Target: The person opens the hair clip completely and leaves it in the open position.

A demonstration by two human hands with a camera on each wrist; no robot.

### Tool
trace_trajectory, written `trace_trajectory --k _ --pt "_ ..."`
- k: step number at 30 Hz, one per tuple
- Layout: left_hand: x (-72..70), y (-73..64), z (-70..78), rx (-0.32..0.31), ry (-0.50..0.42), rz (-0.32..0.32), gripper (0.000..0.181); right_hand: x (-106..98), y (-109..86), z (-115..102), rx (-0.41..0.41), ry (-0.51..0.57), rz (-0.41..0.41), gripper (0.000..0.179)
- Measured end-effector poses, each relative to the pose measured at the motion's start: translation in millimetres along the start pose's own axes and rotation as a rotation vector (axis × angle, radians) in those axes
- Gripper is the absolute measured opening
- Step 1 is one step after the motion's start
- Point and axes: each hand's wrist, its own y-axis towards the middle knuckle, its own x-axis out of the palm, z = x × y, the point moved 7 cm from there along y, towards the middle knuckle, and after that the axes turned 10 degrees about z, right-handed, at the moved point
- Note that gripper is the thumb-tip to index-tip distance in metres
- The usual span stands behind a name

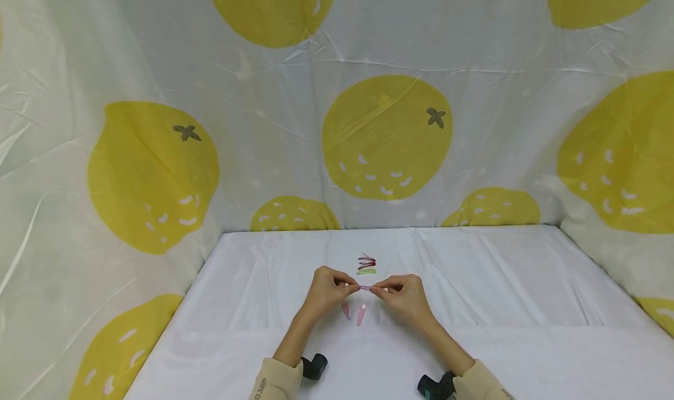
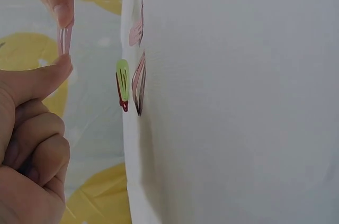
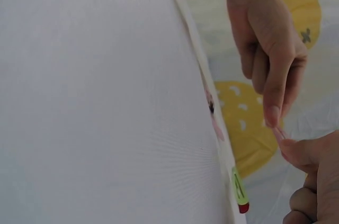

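Note:
Between both hands, raised over the table, is a pink snap hair clip (image 1: pixel 365 287) (image 2: pixel 64 38) (image 3: pixel 279 134). My left hand (image 1: pixel 327 293) (image 2: pixel 33 128) pinches one end between thumb and forefinger. The other end is pinched the same way by my right hand (image 1: pixel 405 297) (image 3: pixel 315 168). Fingertips cover both ends of the clip. Below the hands, two more pink hair clips lie on the cloth: a darker one (image 1: pixel 346 310) by the left hand and a paler one (image 1: pixel 361 316). Farther back lie a green hair clip (image 1: pixel 367 271) (image 2: pixel 123 78) and dark red hair clips (image 1: pixel 367 263).
A white cloth (image 1: pixel 253 306) with creases covers the table. Behind and at the sides hangs a pale curtain (image 1: pixel 274 125) printed with yellow lemons. A dark device (image 1: pixel 315 366) shows at the left wrist, and another dark device (image 1: pixel 437 386) at the right.

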Motion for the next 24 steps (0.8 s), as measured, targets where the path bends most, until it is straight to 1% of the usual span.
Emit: trace_trajectory --k 10,16,18,20,24 --pt "0.2 -0.6 2.9 0.023 -0.026 0.019 0.004 -1.9 -2.2 -7.1 -0.116 0.001 0.059 0.007" --pt "4.0 -1.9 7.1 0.057 -0.031 0.028 0.004 -5.0 -1.7 -3.5 -0.092 -0.015 0.104 0.009" --pt "4.0 -1.7 7.2 0.056 -0.026 0.044 0.004 -4.9 -1.2 -2.5 -0.082 -0.017 0.101 0.008" --pt "3.1 -0.8 6.1 0.057 -0.025 0.051 0.004 -4.4 -0.9 -1.7 -0.095 -0.023 0.1 0.008" --pt "1.7 -0.1 5.2 0.065 -0.009 0.051 0.004 -2.9 -0.1 -1.6 -0.103 -0.035 0.084 0.005"
